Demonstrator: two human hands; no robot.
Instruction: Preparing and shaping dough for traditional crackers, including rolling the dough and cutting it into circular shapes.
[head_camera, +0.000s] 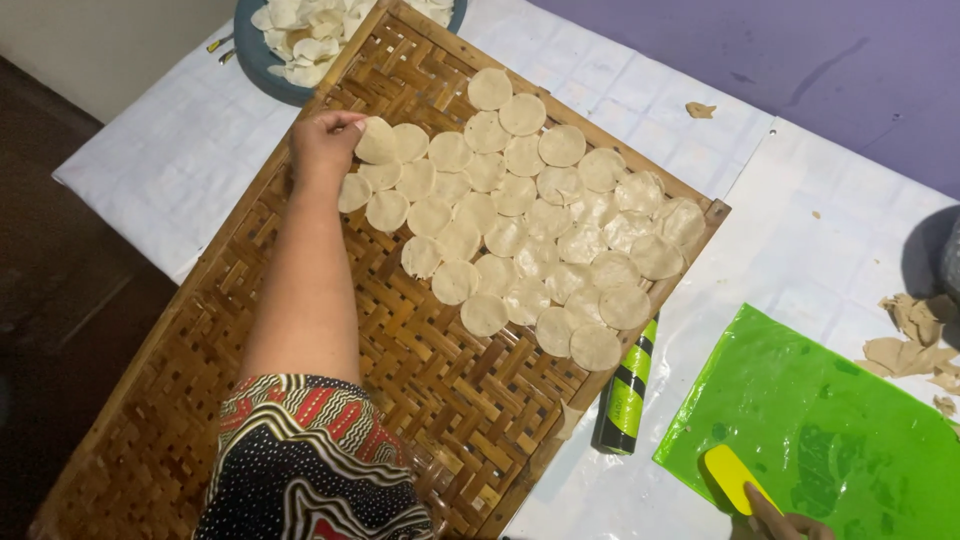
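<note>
Currently left hand (325, 143) is stretched out to 11 o'clock over the woven bamboo tray (200, 330), grip pinching one pale dough disc (377, 141) between thumb and fingertips at the left end of the laid-out batch. Dough rounds (530, 215) lie in overlapping rows across the tray's upper half, running from 12 o'clock down toward 3 o'clock; the lower half of the tray is bare weave. Patterned sleeve (300, 460) covers the upper arm at 6 o'clock.

Right hand (790, 522) shows only partly at 5 o'clock, fingers pressed on a yellow scraper (735, 477); how the rest of that grip sits, cannot tell. Scraper rests on a green plastic sheet (830, 420) on the white-covered surface (820, 230). Black-and-green striped roller (625, 395) lies between tray edge and sheet. Dough scraps (915, 340) sit at 3 o'clock just off the sheet. Blue plate (262, 68) holding more discs is at 12 o'clock, touching the tray's far corner.
</note>
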